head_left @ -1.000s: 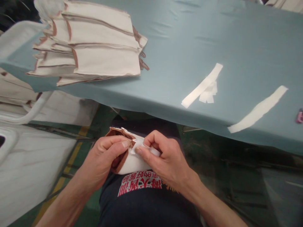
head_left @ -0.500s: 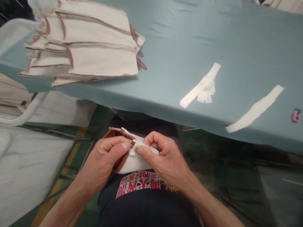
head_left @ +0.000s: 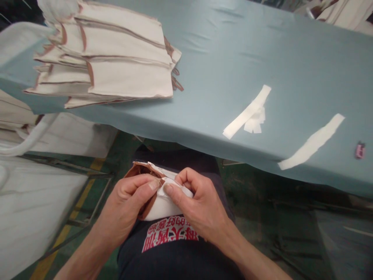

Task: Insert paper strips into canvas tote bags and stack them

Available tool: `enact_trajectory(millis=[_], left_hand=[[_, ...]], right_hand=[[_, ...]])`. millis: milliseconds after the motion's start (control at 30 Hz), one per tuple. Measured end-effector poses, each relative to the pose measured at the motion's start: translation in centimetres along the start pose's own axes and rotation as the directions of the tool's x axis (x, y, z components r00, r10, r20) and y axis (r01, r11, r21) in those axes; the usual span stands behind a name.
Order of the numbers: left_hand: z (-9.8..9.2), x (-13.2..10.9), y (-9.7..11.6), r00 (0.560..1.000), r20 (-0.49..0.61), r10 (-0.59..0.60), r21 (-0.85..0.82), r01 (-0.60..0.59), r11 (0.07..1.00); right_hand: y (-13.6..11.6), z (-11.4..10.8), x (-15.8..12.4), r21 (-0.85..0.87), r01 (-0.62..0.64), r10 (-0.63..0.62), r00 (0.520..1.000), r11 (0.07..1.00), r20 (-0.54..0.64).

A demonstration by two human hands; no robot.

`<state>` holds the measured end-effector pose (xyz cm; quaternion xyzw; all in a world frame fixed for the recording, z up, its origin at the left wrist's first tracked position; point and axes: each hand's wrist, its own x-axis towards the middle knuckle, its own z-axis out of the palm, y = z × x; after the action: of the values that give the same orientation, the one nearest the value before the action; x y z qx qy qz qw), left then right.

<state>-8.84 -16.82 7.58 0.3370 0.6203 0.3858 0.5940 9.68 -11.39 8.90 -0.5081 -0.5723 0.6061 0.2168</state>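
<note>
A cream fabric piece with brown trim (head_left: 163,206) rests against my body, below the table's front edge. My left hand (head_left: 128,200) pinches its brown edge between thumb and index finger. Close beside it on the right, my right hand (head_left: 196,198) is closed on the cream part of the same piece, thumb pressed on a white flap near the brown edge. The thumb tips are a short distance apart. What lies under the fingertips is hidden.
Cream bags with brown trim (head_left: 128,77) are piled on the blue-green table (head_left: 204,112) at the left. White strips (head_left: 247,112) and another white strip (head_left: 313,142) lie right of centre. A small pink object (head_left: 360,150) is at the far right.
The view has shifted slightly, so the table and pile sit a little lower. Both hands keep their hold on the fabric piece, with little movement of the fingers.
</note>
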Motion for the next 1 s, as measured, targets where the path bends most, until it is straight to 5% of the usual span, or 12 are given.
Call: enact_trajectory(millis=[467,733,900,1000], left_hand=[[0.3,0.0,-0.1,0.999,0.018,0.028,-0.007,-0.028,1.0],[3.2,-0.8,2.6,0.973,-0.191,0.126,0.206,-0.085,0.975],[3.7,-2.2,1.4,0.938,-0.316,0.145,0.223,-0.076,0.972],[3.0,-2.5,0.2,0.939,-0.285,0.192,0.268,-0.115,0.957]], right_hand=[[-0.1,-0.2,0.1,-0.077,0.043,-0.047,0.998,0.996,-0.043],[0.9,0.4,-0.3,0.045,0.036,-0.035,0.999,0.998,-0.024],[1.0,0.7,-0.9,0.085,0.026,-0.024,1.0,0.996,-0.017],[1.0,0.7,-1.0,0.092,0.029,-0.029,1.0,0.995,-0.002]])
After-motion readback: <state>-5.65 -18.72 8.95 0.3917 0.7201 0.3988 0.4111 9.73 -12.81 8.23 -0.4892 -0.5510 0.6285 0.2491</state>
